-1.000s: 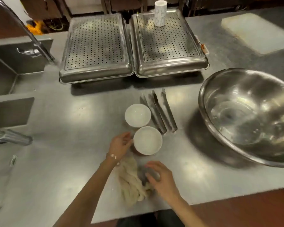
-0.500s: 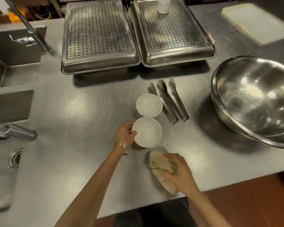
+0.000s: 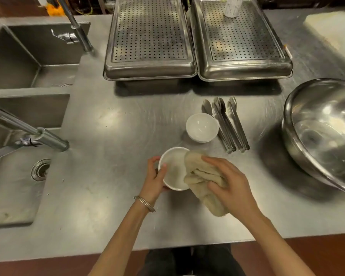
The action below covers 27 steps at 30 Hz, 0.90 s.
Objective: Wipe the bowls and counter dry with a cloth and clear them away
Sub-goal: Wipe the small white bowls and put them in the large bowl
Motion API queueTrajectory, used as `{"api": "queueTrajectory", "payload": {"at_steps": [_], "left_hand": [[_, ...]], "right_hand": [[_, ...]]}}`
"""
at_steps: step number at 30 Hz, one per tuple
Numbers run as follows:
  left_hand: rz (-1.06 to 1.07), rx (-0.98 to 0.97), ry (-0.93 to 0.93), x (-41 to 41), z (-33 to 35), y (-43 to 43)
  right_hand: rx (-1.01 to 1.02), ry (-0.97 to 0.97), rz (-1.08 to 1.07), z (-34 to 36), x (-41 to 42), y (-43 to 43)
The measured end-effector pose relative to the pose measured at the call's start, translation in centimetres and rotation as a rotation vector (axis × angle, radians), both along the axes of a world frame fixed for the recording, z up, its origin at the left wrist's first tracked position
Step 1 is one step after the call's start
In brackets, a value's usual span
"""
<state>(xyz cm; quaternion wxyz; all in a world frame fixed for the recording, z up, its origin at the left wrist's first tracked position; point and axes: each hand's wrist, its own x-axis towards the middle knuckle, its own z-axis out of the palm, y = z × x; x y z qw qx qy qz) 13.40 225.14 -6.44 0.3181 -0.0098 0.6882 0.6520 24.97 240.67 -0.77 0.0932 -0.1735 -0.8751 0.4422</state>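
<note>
Steel worktop (image 3: 112, 136) is bearing me: left hand (image 3: 154, 181) is gripping the tilted bowl (image 3: 173, 168) steady while right hand (image 3: 230, 186), clutching the cloth (image 3: 199, 176), is wiping inside.

A small white bowl (image 3: 173, 168) is tilted, its open mouth facing up and toward the viewer; a crumpled beige cloth (image 3: 202, 179) overlaps its right rim and hangs down past it; a second white bowl (image 3: 202, 127) stands upright on the steel counter (image 3: 112, 140) farther back, just beside and apart from the first; the counter shows dull smears.
</note>
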Motion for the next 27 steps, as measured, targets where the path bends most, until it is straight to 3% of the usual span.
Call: {"api": "queueTrajectory", "payload": {"at_steps": [2, 4, 14, 16, 24, 27], "left_hand": [[0.011, -0.007, 0.103, 0.6, 0.3, 0.2], [0.035, -0.021, 0.195, 0.8, 0.4, 0.4], [-0.125, -0.165, 0.468, -0.9, -0.5, -1.1], [-0.147, -0.152, 0.481, -1.5, -0.4, -1.5], [-0.252, -0.025, 0.361, -0.3, 0.2, -1.1], [-0.265, -0.029, 0.333, 0.7, -0.2, -0.6]], "right_hand": [[0.290, -0.081, 0.078, -0.4, -2.2, -0.8], [0.431, -0.145, 0.113, -1.5, -3.8, -1.9], [0.051, -0.239, 0.312, -2.8, -5.6, -3.7], [0.071, -0.236, 0.419, -2.6, -5.8, -3.4], [0.682, -0.154, 0.996, -0.3, -6.5, -0.6], [0.831, -0.364, 1.091, 3.1, -5.9, 0.8]]}}
